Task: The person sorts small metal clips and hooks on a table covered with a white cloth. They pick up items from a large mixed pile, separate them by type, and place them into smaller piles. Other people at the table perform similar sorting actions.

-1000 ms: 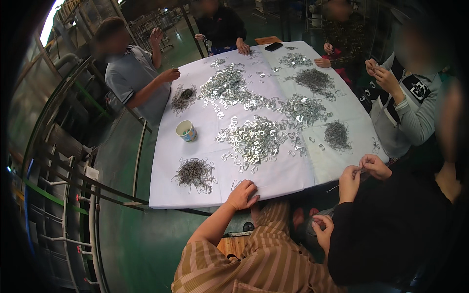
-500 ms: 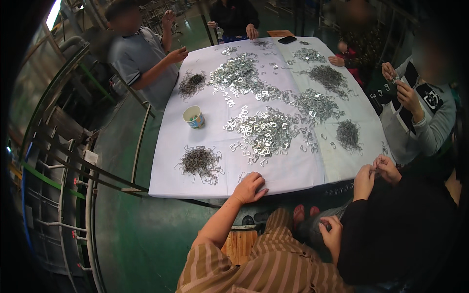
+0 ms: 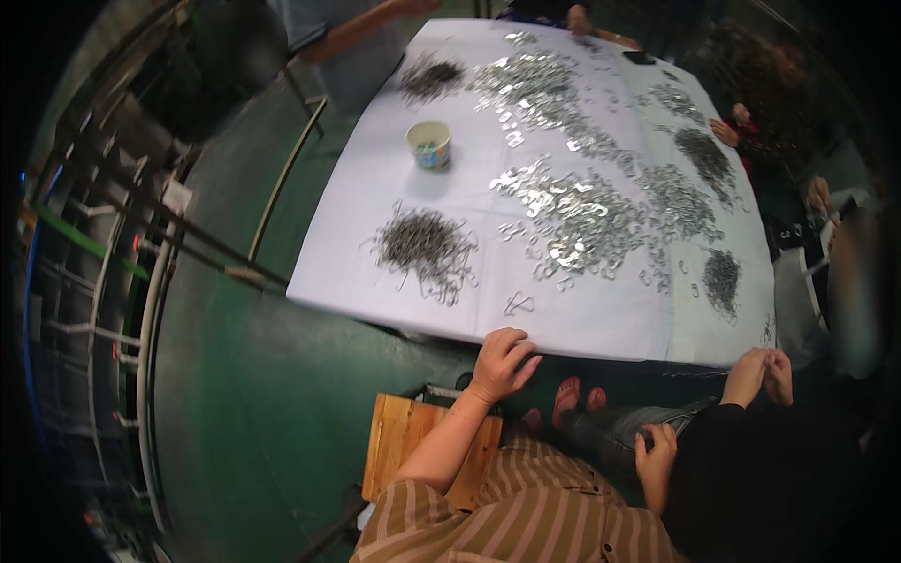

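Observation:
My left hand [image 3: 505, 364] rests at the near edge of the cloth-covered table [image 3: 394, 314], its fingers loosely bent and apart with nothing seen in them. Just beyond it lie a few loose bent wire pieces [image 3: 519, 304]. A heap of dark, thin wire pieces [image 3: 427, 249] is to the left of these. Farther in spreads a large heap of shiny, flat metal loops [image 3: 572, 218]. Over my lap, off the table, hangs my right hand [image 3: 657, 458], fingers loosely curled and thumb apart; I see nothing in it.
A paper cup [image 3: 429, 145] stands on the table's left side. More metal heaps and a dark phone [image 3: 639, 58] lie farther off. Co-workers sit or stand around the table; a black-sleeved person's hands [image 3: 758, 375] are close on my right. A wooden stool [image 3: 399, 436] is beside me.
The view has swung, so the table sits higher and farther right. My left hand stays by the table edge, my right hand over my lap. The neighbour's hands have come closer together.

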Tool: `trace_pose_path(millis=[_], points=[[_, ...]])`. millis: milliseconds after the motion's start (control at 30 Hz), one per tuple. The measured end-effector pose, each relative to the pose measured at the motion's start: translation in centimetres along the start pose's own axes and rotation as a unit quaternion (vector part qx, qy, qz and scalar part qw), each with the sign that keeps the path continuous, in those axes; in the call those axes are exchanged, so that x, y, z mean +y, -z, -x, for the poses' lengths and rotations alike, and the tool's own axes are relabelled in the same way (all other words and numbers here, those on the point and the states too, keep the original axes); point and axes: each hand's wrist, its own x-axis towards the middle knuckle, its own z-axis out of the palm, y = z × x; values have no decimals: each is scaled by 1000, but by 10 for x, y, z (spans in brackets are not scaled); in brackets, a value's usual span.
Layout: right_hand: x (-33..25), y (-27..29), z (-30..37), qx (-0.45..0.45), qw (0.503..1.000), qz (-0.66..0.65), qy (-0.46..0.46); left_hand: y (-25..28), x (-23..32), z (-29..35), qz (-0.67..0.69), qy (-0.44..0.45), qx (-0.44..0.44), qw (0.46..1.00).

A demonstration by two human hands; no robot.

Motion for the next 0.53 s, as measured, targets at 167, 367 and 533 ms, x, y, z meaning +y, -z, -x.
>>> trace_pose_path(millis=[167,367,533], points=[[3,-1,-3,-6,994,102,50,55,-25,153,-263,323,175,892],[11,-16,-10,9,971,227,75,119,-47,300,-482,616,106,614],[21,-38,-9,40,952,292,79,142,-50,277,-331,753,-12,569]])
